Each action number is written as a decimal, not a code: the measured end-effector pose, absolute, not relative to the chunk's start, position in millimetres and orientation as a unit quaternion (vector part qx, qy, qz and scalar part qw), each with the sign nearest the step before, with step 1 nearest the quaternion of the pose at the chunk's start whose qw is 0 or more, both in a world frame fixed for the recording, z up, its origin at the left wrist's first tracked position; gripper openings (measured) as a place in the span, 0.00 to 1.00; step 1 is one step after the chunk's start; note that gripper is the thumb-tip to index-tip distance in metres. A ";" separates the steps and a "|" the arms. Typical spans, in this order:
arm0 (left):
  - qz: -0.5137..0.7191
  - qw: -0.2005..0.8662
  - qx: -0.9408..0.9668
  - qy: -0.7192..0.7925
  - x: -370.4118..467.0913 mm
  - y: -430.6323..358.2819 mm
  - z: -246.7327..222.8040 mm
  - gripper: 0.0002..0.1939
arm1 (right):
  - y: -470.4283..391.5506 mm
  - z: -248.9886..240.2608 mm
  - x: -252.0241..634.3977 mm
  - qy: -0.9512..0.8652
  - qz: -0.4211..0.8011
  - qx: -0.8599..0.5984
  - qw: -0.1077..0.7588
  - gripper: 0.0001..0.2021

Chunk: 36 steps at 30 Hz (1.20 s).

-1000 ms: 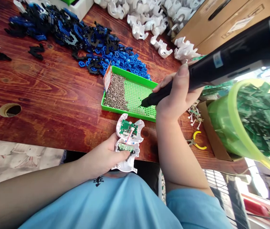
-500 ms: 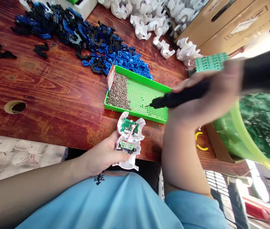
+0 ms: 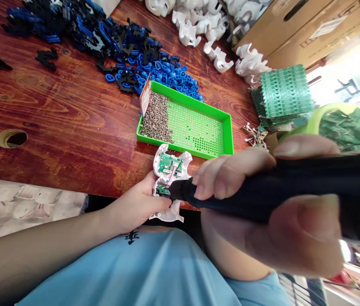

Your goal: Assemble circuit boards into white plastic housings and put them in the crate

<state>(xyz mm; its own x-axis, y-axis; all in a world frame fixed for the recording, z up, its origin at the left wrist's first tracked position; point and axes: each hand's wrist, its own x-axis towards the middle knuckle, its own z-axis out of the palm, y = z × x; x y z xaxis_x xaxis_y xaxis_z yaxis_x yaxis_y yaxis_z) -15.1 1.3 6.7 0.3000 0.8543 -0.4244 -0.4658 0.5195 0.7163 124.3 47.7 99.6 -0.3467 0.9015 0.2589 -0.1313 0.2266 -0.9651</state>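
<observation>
My left hand (image 3: 144, 197) grips a white plastic housing (image 3: 175, 213) with its thumb across the lower half. Green circuit boards (image 3: 170, 164) sit inside the housing, with red and white wires running between them. My right hand (image 3: 262, 191) is wrapped round a black electric screwdriver (image 3: 253, 204). The screwdriver's tip end lies over the lower board, close to my left thumb; the bit itself is hidden or too small to make out. Just beyond the housing lies a green tray (image 3: 227, 136) with small screws (image 3: 157, 119) heaped in its left end.
Blue and black plastic parts (image 3: 129, 51) are piled at the back left, white shells (image 3: 192, 27) at the back. A cardboard box (image 3: 278, 38), stacked green boards (image 3: 286, 93) and a yellow-green tub (image 3: 315, 121) stand on the right. The tabletop has a round hole (image 3: 12, 138) at left.
My right hand has brought the screwdriver from over the tray down and nearer to me, its tip end now at the housing. My left hand keeps its hold.
</observation>
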 end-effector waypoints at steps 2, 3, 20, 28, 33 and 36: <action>0.424 0.764 0.240 0.424 -14.7 1.2 7.3 0.31 | 48.4 98.5 123.6 -0.609 0.533 -0.314 0.496 0.04; 0.423 0.760 0.242 0.430 -14.4 1.2 7.5 0.30 | 48.0 99.0 122.1 -0.608 0.529 -0.315 0.501 0.04; 0.428 0.758 0.249 0.424 -12.1 2.8 15.1 0.33 | 43.8 104.7 112.8 -0.652 0.479 -0.311 0.500 0.18; 0.431 0.764 0.213 0.429 -9.4 1.0 14.7 0.35 | 39.3 98.8 102.6 -0.637 0.480 -0.305 0.520 0.18; 0.434 0.754 0.222 0.440 -6.1 0.6 13.0 0.36 | 36.1 95.9 97.7 -0.635 0.448 -0.297 0.555 0.12; 0.426 0.764 0.213 0.435 -7.1 0.9 12.0 0.37 | 34.0 90.2 108.7 -0.612 0.497 -0.295 0.539 0.09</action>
